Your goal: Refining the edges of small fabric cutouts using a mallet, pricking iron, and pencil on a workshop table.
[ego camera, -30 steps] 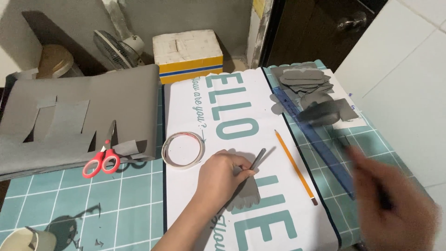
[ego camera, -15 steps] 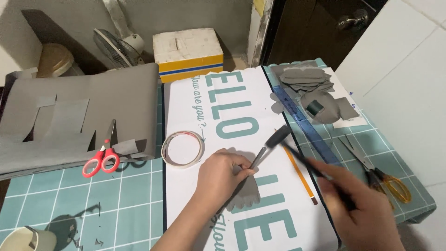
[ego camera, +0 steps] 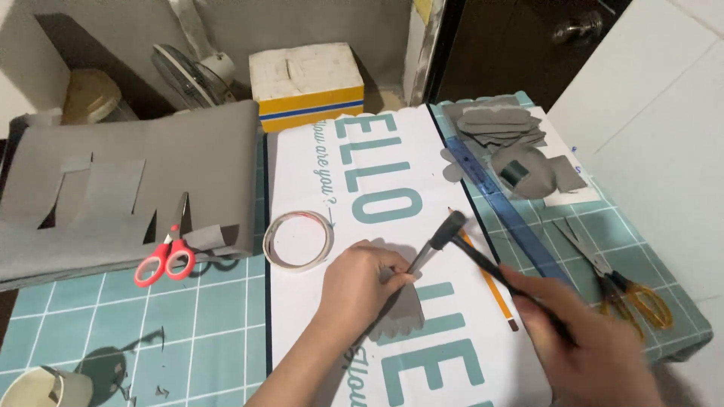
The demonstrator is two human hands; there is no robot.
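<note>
left hand (ego camera: 362,283) pinned on grey scalloped cutout (ego camera: 403,309), fingers clenched on thin grey strip (ego camera: 418,260) | right hand (ego camera: 596,350) grasping black tool (ego camera: 483,256), head beside left fingers | step: working cutout on white banner (ego camera: 377,188) | next move needs steady pressing hold

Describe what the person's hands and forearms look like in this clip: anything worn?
Both the left hand and right hand are bare: no gloves, no rings or watch visible. The left forearm shows no sleeve up to the frame edge. The right hand is motion-blurred, so fine detail is unclear.
</note>
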